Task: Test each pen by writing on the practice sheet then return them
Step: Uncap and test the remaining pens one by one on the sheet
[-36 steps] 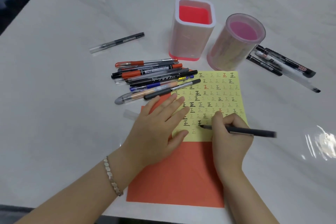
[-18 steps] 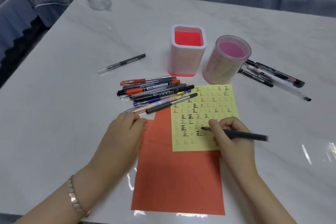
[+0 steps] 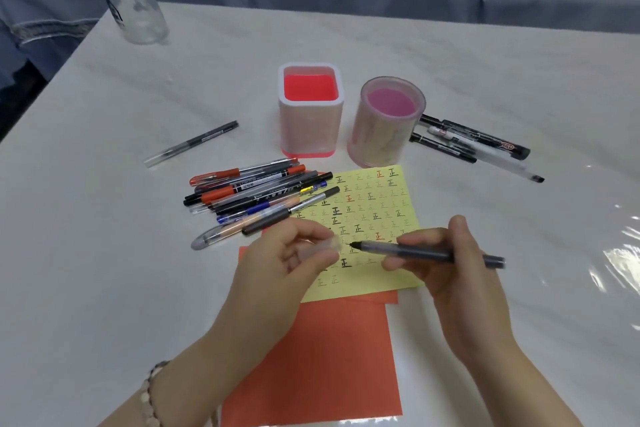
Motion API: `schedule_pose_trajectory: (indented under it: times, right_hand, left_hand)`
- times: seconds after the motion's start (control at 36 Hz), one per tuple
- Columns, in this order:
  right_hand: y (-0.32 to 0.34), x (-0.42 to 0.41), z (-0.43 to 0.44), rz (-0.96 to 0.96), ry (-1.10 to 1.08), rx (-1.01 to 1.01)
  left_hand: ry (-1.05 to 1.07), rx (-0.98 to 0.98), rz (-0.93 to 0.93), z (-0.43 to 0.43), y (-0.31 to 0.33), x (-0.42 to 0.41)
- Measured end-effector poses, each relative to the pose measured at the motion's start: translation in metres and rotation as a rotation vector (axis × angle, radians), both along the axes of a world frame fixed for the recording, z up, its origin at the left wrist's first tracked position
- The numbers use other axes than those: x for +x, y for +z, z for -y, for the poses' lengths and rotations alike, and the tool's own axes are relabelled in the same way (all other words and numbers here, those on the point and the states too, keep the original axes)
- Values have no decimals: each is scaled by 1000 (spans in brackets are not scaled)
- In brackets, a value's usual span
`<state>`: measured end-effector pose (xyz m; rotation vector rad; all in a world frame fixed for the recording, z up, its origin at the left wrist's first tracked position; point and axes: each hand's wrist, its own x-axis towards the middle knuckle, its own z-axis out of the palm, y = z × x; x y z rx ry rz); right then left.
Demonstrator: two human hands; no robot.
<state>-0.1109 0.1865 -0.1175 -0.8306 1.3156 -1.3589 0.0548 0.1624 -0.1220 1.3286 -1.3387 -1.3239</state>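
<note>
White marble table (image 3: 104,253); near centre, orange paper (image 3: 318,357) under a yellow practice sheet (image 3: 381,204), loose pens (image 3: 256,198) piled at its far left. Above the sheet, the right hand (image 3: 460,288) grips a dark pen (image 3: 415,251), tip pointing left at a clear cap (image 3: 325,246) pinched by the left hand (image 3: 277,274).

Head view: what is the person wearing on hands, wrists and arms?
Left hand and right hand are bare: no gloves, no rings visible, no sleeves in frame. The left wrist carries a bracelet of pale, flat oval links. The right wrist wears nothing.
</note>
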Motion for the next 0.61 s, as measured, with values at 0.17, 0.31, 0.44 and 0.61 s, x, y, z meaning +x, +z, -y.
schedule_pose_trajectory:
  times: [0.17, 0.31, 0.44, 0.61]
  right_hand:
    - [6, -7, -2, -39, -41, 30]
    - [6, -8, -4, -126, -17, 51]
    - [8, -6, -4, -123, 66, 20]
    - [11, -12, 1, -95, 90, -17]
  left_hand:
    - [-65, -33, 24, -1, 0, -4]
    - [-189, -137, 145, -1, 0, -7]
    - [-320, -111, 171, -4, 0, -7]
    - [-428, 2, 144, 3, 4, -11]
